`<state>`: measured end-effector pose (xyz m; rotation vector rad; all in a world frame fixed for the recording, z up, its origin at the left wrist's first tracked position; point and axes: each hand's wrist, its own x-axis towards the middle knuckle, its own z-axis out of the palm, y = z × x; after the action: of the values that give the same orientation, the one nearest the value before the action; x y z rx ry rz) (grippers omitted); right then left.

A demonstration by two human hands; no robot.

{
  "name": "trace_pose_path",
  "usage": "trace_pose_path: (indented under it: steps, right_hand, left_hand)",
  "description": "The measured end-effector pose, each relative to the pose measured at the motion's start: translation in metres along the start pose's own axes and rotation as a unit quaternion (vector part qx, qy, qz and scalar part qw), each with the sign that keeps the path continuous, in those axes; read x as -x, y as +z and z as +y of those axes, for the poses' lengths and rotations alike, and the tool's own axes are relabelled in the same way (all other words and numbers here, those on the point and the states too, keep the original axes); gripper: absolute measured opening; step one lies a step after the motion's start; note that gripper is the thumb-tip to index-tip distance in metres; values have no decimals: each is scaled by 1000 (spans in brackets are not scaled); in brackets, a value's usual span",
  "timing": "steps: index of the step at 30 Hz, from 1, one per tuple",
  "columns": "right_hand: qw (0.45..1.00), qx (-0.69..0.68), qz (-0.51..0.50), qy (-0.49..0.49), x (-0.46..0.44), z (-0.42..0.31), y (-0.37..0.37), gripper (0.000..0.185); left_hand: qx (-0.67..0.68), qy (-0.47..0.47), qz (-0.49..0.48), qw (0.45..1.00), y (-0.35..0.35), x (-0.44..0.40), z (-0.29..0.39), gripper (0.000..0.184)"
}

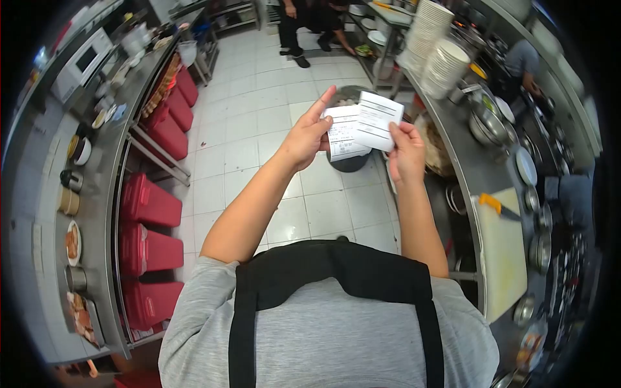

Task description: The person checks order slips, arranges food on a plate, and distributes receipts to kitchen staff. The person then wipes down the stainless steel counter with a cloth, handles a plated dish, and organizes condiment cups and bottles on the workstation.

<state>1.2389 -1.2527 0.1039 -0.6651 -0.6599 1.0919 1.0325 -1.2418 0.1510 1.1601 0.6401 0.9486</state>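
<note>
Two printed paper slips are held up in front of me over the floor. My left hand (307,137) pinches the left slip (345,137) at its upper left edge, with the index finger stretched out. In my right hand (407,152) is the right slip (376,119), gripped at its right edge between thumb and fingers. The right slip tilts and overlaps the left one's right side. Behind and below the papers stands a dark round bin (349,160), partly hidden by them.
Red bins (152,200) line the space under the left steel counter (107,258). On the right counter are stacked white containers (445,68), metal bowls (488,123), and a cutting board (501,258) with an orange-handled knife (493,204). People stand at the far end (301,26) and far right (522,61).
</note>
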Motion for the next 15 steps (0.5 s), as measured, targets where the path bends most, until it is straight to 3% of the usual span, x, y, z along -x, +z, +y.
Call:
trace_pose_path:
  steps: [4, 10, 15]
  right_hand:
    - [993, 34, -94, -57, -51, 11, 20, 54]
    - [995, 36, -91, -11, -143, 54, 59, 19]
    - [982, 60, -178, 34, -231, 109, 139, 26]
  left_hand:
    - [-27, -1, 19, 999, -68, -24, 18, 54]
    - [-47, 3, 37, 998, -155, -100, 37, 53]
    - [-38, 5, 71, 997, -226, -171, 66, 52]
